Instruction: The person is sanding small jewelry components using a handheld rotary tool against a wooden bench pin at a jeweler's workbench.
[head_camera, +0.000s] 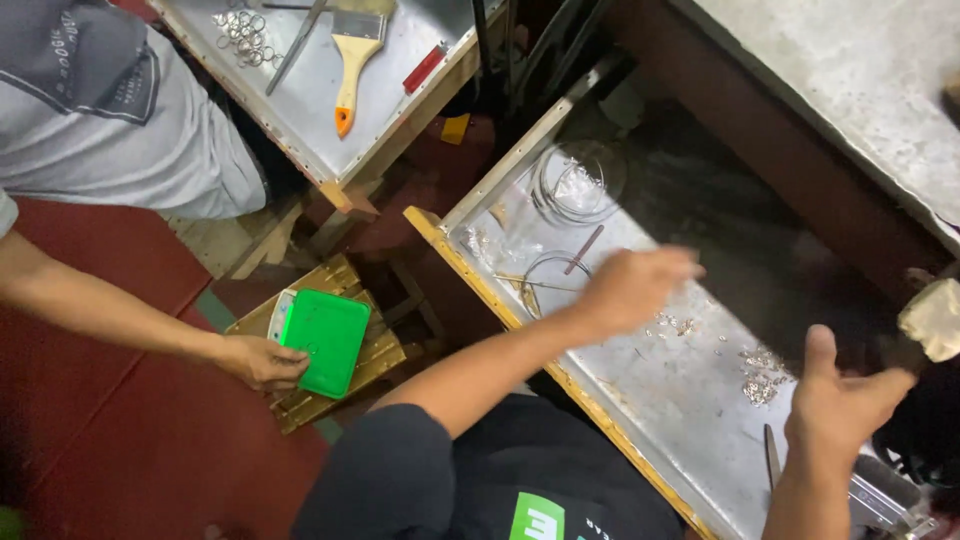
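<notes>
Metal-lined tray (640, 390) ran diagonally under both hands. Left hand (632, 288) hovered over tray middle; right hand (840, 400) over its right end, just beside block (935, 318) at right edge. Wire coils (575, 185) lay at tray's far left end, thin rod (583, 250) just in front of them. Small metal bits (760, 375) lay between hands. Second table (330, 70) stood far left, carrying brush (352, 60) and ring pile (243, 35). Below it, co-worker's hand (262, 362) touched flat case (325, 340) on low stool (375, 355).
</notes>
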